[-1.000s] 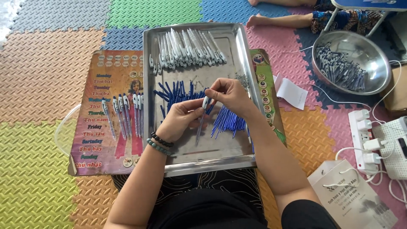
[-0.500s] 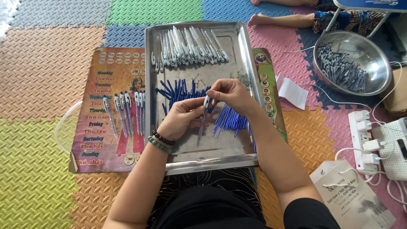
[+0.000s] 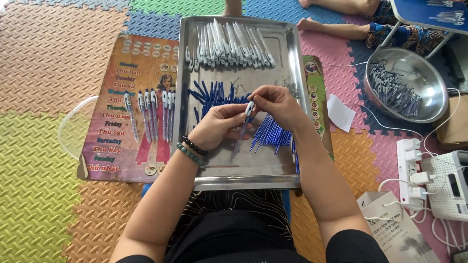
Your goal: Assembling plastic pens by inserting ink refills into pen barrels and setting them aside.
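Item: I see my left hand [image 3: 214, 127] and right hand [image 3: 275, 104] both pinched on one white-and-blue plastic pen [image 3: 243, 124], steadied above the rectangular steel tray [image 3: 292, 68]; blue refill heap [image 3: 273, 136] at four o'clock, within reach.

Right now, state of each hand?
Left hand: closed on the pen, gripping its lower part.
Right hand: fingertips pinched on the pen's white top end, over the tray.

Pens [image 3: 229, 44] in tray [image 3: 292, 73], bowl [image 3: 429, 104] rightward
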